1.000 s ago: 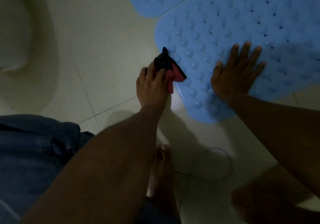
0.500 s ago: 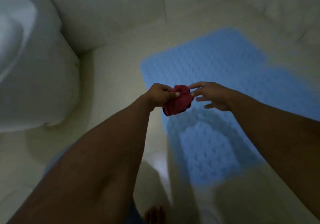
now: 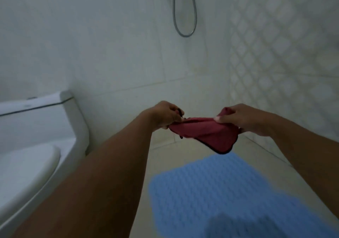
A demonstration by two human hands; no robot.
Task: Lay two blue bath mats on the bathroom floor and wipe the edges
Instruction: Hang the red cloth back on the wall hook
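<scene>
Toilet [image 3: 36,146] left; mat [image 3: 220,191] on floor [image 3: 165,158] right.

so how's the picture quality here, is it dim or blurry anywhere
Head view: dim, flat light with a grey-green cast and no glare; the blue mat on the floor is smeared by motion blur, with a soft dark shadow at its near edge; the red cloth stretched between the left hand and right hand is sharper; the wide lens bends the wall tile lines.

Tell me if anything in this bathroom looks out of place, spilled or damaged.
Nothing stands out. The blue bath mat lies flat on the floor, the toilet lid is shut, and the shower hose hangs in a loop on the wall. Left hand and right hand hold a red cloth stretched between them.
</scene>
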